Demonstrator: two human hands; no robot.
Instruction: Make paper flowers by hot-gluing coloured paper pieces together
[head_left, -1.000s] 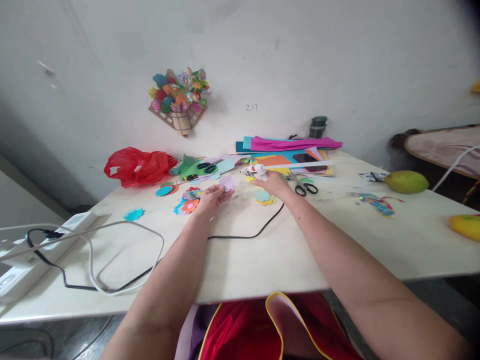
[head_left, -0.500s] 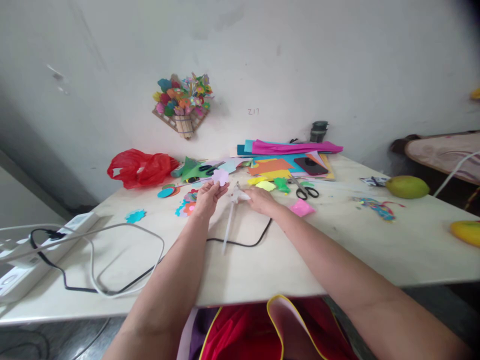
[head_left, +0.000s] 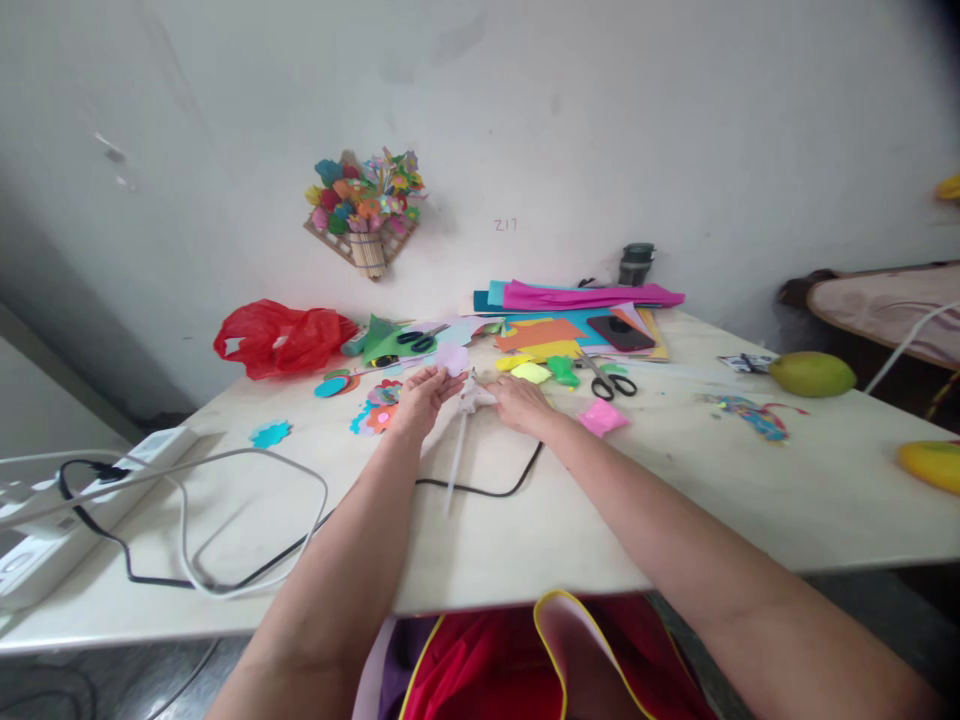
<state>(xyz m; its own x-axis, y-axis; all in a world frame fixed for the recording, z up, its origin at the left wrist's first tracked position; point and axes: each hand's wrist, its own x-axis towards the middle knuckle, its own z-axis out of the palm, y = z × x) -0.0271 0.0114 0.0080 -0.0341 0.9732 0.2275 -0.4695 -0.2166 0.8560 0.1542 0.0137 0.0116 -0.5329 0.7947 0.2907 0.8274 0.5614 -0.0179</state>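
Pinched in my left hand (head_left: 424, 402) is a pale purple paper flower (head_left: 452, 359), held up beside the nozzle end of a white glue gun (head_left: 474, 398). My right hand (head_left: 520, 402) is closed around the glue gun, its fingers partly hidden behind the body. A translucent glue stick (head_left: 456, 455) sticks out of the gun's back toward me. Left of my left hand lie several cut paper flowers (head_left: 381, 416) in orange, blue and red. A pink piece (head_left: 602, 418) rests to the right of my right hand.
Scissors (head_left: 611, 380) lie right of my hands, with more scissors (head_left: 420, 339) behind. Coloured sheets (head_left: 544, 335) and a phone (head_left: 621, 333) are at the back. A red plastic bag (head_left: 281, 338), a power strip (head_left: 97, 510) with looping cables, and a green mango (head_left: 812, 373) stand around.
My left hand has brought the purple paper flower slightly right, closer to the glue gun's nozzle. My right hand and the glue gun have barely shifted.
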